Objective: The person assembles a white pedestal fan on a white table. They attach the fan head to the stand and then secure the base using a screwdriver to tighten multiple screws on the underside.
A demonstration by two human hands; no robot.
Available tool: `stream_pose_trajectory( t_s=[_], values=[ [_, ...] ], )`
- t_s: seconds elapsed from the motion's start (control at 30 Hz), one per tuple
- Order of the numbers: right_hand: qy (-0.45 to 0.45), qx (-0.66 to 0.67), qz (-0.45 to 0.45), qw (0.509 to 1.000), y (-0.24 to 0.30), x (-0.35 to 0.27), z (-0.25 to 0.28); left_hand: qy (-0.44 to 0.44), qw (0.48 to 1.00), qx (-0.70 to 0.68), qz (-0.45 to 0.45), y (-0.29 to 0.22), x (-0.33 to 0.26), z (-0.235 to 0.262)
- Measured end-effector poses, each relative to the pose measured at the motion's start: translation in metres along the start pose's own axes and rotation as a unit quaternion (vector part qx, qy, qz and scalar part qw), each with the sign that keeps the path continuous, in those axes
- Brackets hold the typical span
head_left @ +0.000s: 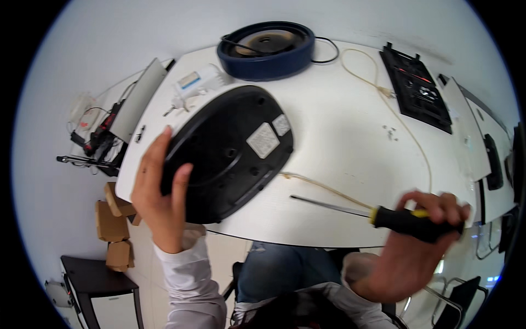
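In the head view, a white bench (329, 98) stands by pale walls. Near its back sits a round blue base (268, 67) with a black cord (336, 52), and a white thing with a blue label (204, 80) is just left of it. A black tool case (416, 90) lies open on the right, with a pale cord (421, 143) near it. Brown cardboard boxes (113, 225) are on the floor at the left, behind a dark cabinet (98, 274). The little bits (390, 132) on the bench are too small to make out well; they may be screws. The left hand (158, 203) has its thumb on the face of a black shell (219, 131) and its other fingers partly hidden; its grip pinches the left edge. The shell is tipped up over the bench's left front part. The blurry right hand (408, 255) has its grip curled around a screwdriver (390, 217), whose tip points left.
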State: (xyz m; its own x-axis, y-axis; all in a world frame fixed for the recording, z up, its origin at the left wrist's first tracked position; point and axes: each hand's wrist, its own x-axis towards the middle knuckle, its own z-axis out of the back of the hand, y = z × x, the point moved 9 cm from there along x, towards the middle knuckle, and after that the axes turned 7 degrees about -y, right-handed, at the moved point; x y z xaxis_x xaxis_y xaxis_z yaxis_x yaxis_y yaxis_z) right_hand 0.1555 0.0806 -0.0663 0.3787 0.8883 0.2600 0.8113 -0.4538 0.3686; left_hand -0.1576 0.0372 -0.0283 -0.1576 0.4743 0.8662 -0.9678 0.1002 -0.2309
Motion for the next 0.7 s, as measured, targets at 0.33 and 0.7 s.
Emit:
stream_pose_trajectory(
  t_s=[0.33, 0.7],
  values=[
    [0.149, 0.124, 0.032, 0.981, 0.005, 0.004, -0.041, 0.0, 1.0, 0.02, 0.012, 0.001, 0.0, -0.001],
    [0.085, 0.062, 0.06, 0.993, -0.022, 0.01, -0.016, 0.006, 1.0, 0.017, 0.012, 0.0, -0.005, -0.005]
  ],
)
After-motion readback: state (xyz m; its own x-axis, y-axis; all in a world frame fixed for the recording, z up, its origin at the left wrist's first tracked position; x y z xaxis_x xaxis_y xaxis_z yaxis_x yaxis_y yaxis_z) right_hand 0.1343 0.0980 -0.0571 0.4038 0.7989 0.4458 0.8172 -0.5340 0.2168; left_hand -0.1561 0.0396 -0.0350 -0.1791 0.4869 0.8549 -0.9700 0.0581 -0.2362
